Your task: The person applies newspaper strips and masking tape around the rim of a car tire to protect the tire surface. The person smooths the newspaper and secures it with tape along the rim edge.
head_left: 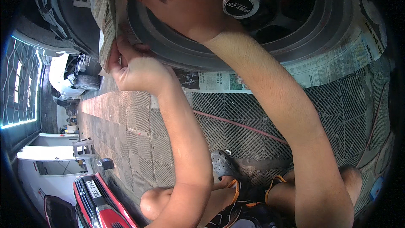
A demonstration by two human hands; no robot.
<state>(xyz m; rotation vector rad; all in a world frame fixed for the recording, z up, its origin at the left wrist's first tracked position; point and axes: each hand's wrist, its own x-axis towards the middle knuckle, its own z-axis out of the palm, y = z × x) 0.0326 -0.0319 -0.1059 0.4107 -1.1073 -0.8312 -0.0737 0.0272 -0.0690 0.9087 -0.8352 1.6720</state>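
Observation:
A dark grey wheel rim (pixel 291 46) with a silver-edged centre cap (pixel 240 6) fills the top. Beside it on the left is a black tyre (pixel 63 12) with raised white lettering. Folded newspaper (pixel 105 6) lines the gap between rim and tyre, and a printed newspaper sheet (pixel 333 68) covers the tyre's lower side. My left hand (pixel 137 69) pinches the newspaper edge at the rim's lower left. Higher up, my right hand (pixel 181 4) reaches across the rim, bent fingers at the same newspaper edge; its fingertips are in shadow and partly hidden.
Grid floor tiles (pixel 244 118) lie below the wheel, crossed by a thin red hose (pixel 240 126). My grey clog (pixel 223 164) stands there. A red car front (pixel 105 198) is at the lower left. A white vehicle (pixel 61 76) stands farther off, near a lit hexagon-pattern panel (pixel 21 80).

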